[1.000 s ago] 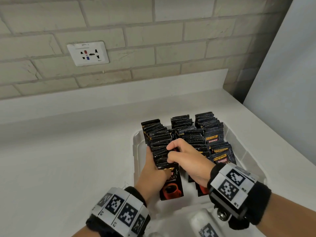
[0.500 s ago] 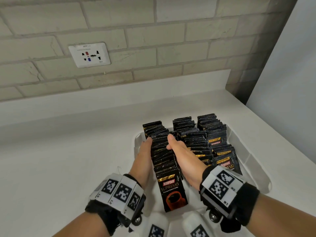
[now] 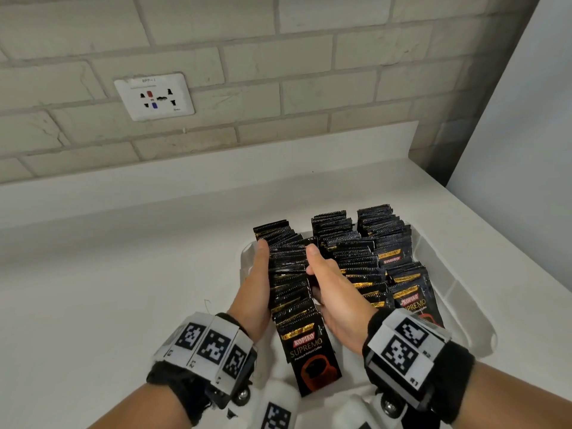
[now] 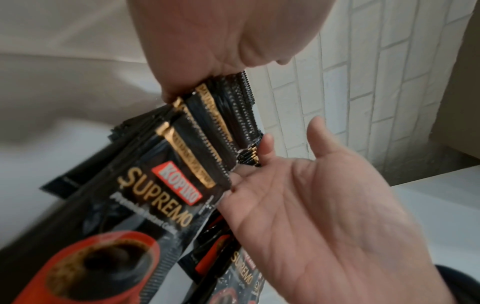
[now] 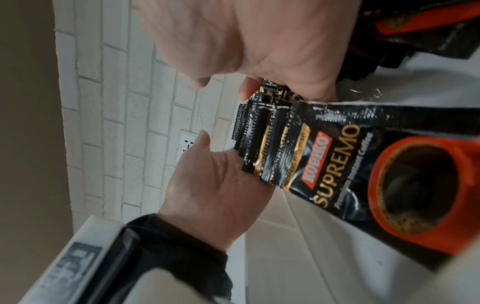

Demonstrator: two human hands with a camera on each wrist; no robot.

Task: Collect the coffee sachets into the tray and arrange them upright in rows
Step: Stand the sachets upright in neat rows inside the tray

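Black wrist bands with white coded tags sit nearest the viewer on both forearms. Just beyond them, the left hand and right hand flank the leftmost row of black foil coffee sachets, one hand on each side. Left hand: fingers straight, palm flat against the row's left edge. Right hand: palm faces the row's right edge, thumb extended along the sachet tops, fingers tucked down between this row and the middle one; how far they curl cannot be told. Front sachet of the row: printed face with red cup toward the viewer, leaning back. All sachets stand on edge in three rows inside a translucent white plastic tray, which rests on a white surface. Middle and right rows lie apart from the left hand, just right of the right hand. Beyond: a pale brick wall with a white socket plate.
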